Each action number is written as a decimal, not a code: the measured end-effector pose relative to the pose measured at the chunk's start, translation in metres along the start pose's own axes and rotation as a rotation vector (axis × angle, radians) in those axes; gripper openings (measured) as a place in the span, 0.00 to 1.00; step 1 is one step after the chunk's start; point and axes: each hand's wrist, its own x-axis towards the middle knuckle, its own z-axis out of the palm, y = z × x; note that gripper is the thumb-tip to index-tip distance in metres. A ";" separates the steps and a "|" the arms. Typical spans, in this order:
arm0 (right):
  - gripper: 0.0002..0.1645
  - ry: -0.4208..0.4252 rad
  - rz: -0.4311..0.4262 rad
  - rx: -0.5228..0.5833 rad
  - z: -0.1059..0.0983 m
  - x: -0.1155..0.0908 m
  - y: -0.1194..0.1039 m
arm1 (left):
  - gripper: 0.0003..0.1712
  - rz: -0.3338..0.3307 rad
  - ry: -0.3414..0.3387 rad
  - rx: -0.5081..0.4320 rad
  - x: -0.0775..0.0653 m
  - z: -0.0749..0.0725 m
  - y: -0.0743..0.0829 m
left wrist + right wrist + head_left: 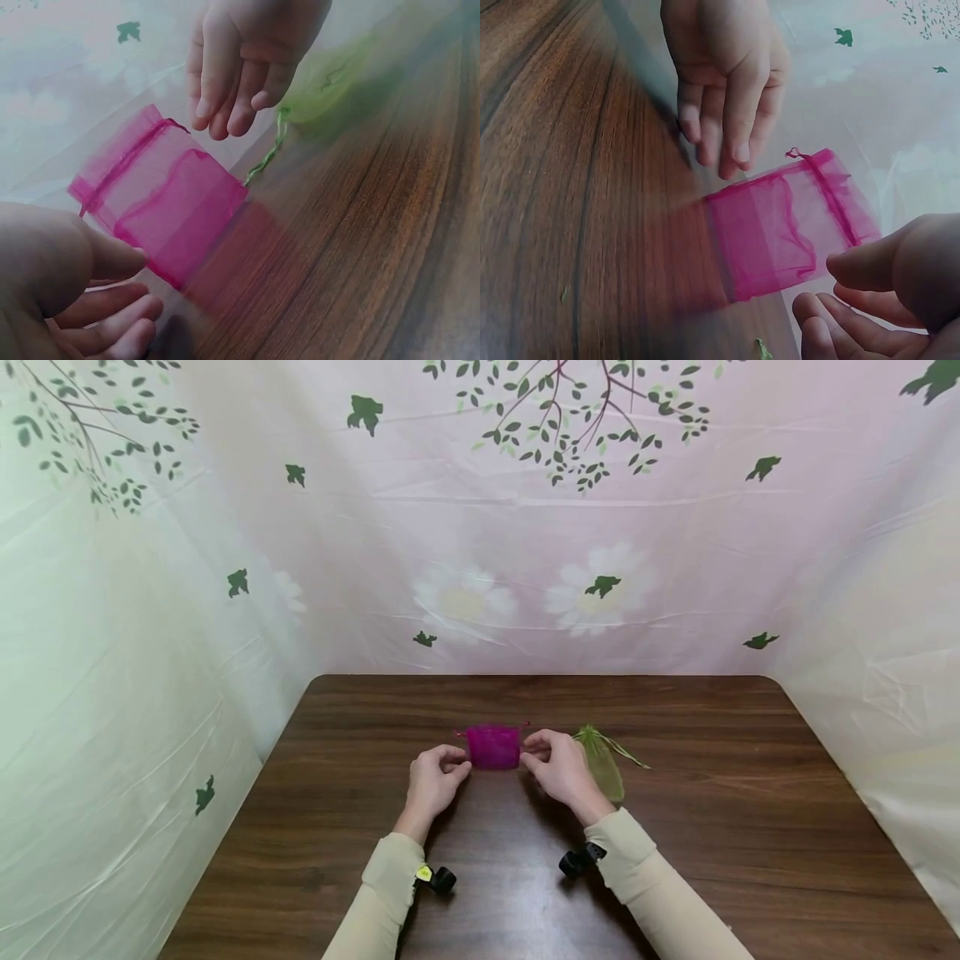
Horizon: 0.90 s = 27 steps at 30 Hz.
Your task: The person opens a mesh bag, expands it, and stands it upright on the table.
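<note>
A magenta sheer drawstring pouch (pixel 493 747) stands on the table between my two hands. In the left wrist view the pouch (pixel 169 199) is see-through, with a gathered cord channel near its top. My left hand (pixel 435 781) is at its left side, fingers relaxed, thumb tip close to the edge; whether it touches cannot be told. At the opposite side my right hand (pixel 561 768) has its fingers loosely bent and pinches nothing visible. The right wrist view shows the pouch (pixel 772 232) between the thumb of my right hand (pixel 900 285) and my left fingertips.
A green drawstring pouch (pixel 603 768) lies just right of my right hand, partly hidden by it, its cords trailing right. The brown wooden table (pixel 337 827) ends at a rounded back edge. A patterned cloth curtain (pixel 525 543) hangs behind and on both sides.
</note>
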 end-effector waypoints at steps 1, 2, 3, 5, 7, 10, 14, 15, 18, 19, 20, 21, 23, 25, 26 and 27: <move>0.10 0.002 -0.007 -0.003 -0.002 -0.002 0.000 | 0.06 0.005 -0.004 0.021 -0.001 0.000 0.001; 0.10 0.003 -0.013 -0.005 -0.004 -0.003 0.001 | 0.04 0.010 -0.006 0.041 -0.003 -0.001 0.003; 0.10 0.006 -0.019 -0.004 -0.006 -0.004 0.002 | 0.04 0.014 -0.011 0.059 -0.004 -0.001 0.004; 0.10 0.012 -0.032 -0.007 -0.011 -0.007 0.003 | 0.04 0.029 -0.021 0.100 -0.007 -0.001 0.006; 0.09 0.018 -0.038 -0.006 -0.015 -0.009 0.004 | 0.06 0.038 -0.040 0.135 -0.010 0.000 0.009; 0.09 0.030 -0.049 -0.011 -0.021 -0.012 0.007 | 0.08 0.050 -0.070 0.167 -0.014 0.003 0.013; 0.09 0.057 -0.061 -0.024 -0.030 -0.014 0.012 | 0.09 0.086 -0.111 0.162 -0.020 0.010 0.020; 0.09 0.066 -0.063 -0.027 -0.032 -0.015 0.013 | 0.09 0.095 -0.122 0.154 -0.022 0.013 0.023; 0.08 0.096 -0.067 -0.042 -0.040 -0.016 0.017 | 0.08 0.118 -0.168 0.112 -0.026 0.021 0.030; 0.07 0.108 -0.066 -0.049 -0.043 -0.017 0.019 | 0.07 0.122 -0.185 0.093 -0.027 0.025 0.033; 0.07 0.120 -0.063 -0.056 -0.045 -0.017 0.021 | 0.07 0.119 -0.203 0.075 -0.028 0.028 0.036; 0.07 0.132 -0.062 -0.063 -0.048 -0.017 0.023 | 0.06 0.113 -0.221 0.059 -0.029 0.031 0.039; 0.07 0.157 -0.054 -0.075 -0.054 -0.016 0.026 | 0.05 0.109 -0.253 0.026 -0.029 0.037 0.044; 0.07 0.175 -0.042 -0.082 -0.059 -0.016 0.030 | 0.04 0.106 -0.274 0.006 -0.029 0.044 0.049; 0.08 0.184 -0.037 -0.086 -0.062 -0.016 0.032 | 0.04 0.106 -0.282 -0.002 -0.029 0.047 0.051; 0.08 0.194 -0.034 -0.092 -0.065 -0.015 0.034 | 0.03 0.111 -0.287 -0.011 -0.028 0.051 0.052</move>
